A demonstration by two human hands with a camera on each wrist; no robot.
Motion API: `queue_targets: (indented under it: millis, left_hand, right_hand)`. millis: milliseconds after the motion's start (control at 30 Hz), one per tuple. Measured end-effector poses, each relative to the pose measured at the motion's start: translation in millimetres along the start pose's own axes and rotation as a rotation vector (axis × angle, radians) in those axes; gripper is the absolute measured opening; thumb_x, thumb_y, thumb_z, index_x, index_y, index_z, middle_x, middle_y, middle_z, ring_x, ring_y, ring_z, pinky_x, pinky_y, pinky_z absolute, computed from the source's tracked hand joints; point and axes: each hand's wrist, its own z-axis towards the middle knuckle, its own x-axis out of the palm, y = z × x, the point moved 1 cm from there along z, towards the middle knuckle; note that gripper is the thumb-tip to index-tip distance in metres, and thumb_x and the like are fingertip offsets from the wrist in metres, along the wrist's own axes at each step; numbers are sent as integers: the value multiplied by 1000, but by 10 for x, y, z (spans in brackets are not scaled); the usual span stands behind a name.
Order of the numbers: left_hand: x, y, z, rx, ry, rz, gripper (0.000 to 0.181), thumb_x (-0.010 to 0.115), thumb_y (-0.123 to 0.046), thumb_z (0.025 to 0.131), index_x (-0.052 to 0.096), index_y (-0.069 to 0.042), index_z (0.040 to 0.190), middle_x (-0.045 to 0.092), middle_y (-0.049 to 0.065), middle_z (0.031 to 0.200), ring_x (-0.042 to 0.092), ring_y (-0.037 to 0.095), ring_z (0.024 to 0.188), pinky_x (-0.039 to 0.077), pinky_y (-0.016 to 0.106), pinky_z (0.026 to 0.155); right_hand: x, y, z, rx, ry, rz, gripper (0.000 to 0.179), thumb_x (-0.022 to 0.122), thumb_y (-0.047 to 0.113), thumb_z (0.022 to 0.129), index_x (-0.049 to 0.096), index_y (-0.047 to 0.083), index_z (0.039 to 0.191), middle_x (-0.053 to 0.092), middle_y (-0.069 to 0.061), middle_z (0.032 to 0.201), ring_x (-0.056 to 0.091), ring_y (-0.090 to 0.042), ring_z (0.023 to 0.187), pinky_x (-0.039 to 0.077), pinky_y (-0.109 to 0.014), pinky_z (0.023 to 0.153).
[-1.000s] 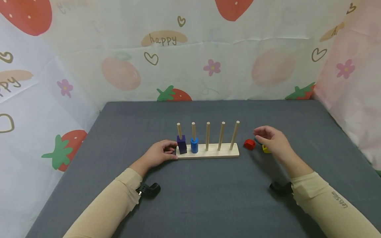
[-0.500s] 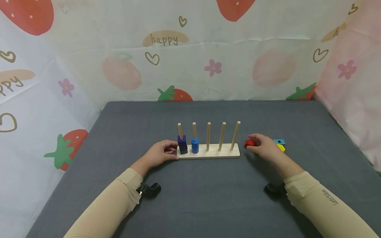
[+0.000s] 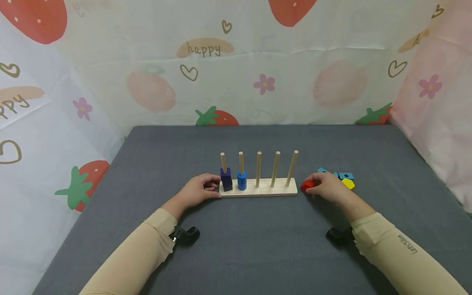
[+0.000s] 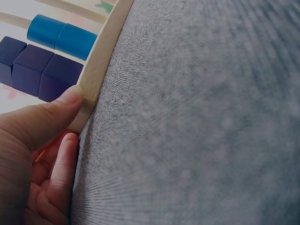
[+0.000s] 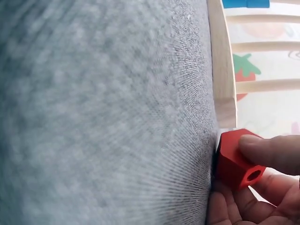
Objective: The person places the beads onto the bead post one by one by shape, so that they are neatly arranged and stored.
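While the left hand (image 3: 194, 191) is gripping the board (image 3: 266, 189) at its nine o'clock end, the right hand (image 3: 329, 187) is pinching the red block (image 5: 233, 159) just off the three o'clock end; keeping its hole (image 5: 254, 176) uncovered is likely helping.

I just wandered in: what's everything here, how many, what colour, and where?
Tabletop: one, grey, in the middle.
Peg stand: one, pale wood, on tabletop.
Pegs: five, pale wood, on the stand.
Cubes: three, purple, leftmost peg.
Cylinders: two, blue, second peg from left.
Red block: one, red, near stand's right end.
Yellow block: one visible, yellow, right of red.
Teal pieces: at least two, teal, near the yellow block.
Backdrop: one or more, white, pink, around tabletop.
Wrist devices: two, black, at wrists.
Sleeves: two, beige, forearms.
Left hand: one, bare, holding stand's left end.
Right hand: one, bare, pinching the red block.
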Motion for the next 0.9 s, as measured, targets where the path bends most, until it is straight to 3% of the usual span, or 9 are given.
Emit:
queue_targets:
  millis: [233,467,733,900]
  left_hand:
    - [-2,-3,-6,-1,-1,-2,49,77,-23,73,60,-11,117,59,3,110,56,13,94,47,32,84]
    - [-9,-3,0,8,-2,1,48,77,-24,73,60,-11,117,59,3,109,55,13,93,47,32,84]
    - [-8,3,8,13,-1,0,49,78,-24,73,60,-10,117,59,3,109,56,13,93,47,32,84]
    - [-3,-4,0,8,-2,9,48,78,-23,73,60,-11,117,59,2,108,55,12,92,47,31,83]
  right_hand:
    - [-31,7,-40,-20,-5,40,26,65,17,84,58,1,104,60,-11,92,51,-22,77,41,-31,64]
    - [-133,99,-114,-37,-34,121,29,65,18,85,55,1,106,60,-13,100,51,-25,88,43,-35,73]
    - [-362,332,-188,-74,-87,143,32,64,22,86,52,2,109,58,-16,106,52,-28,95,44,-41,80]
    - [-511,536,-260,-107,-122,142,36,63,26,87,50,2,111,58,-18,111,52,-28,99,43,-38,84]
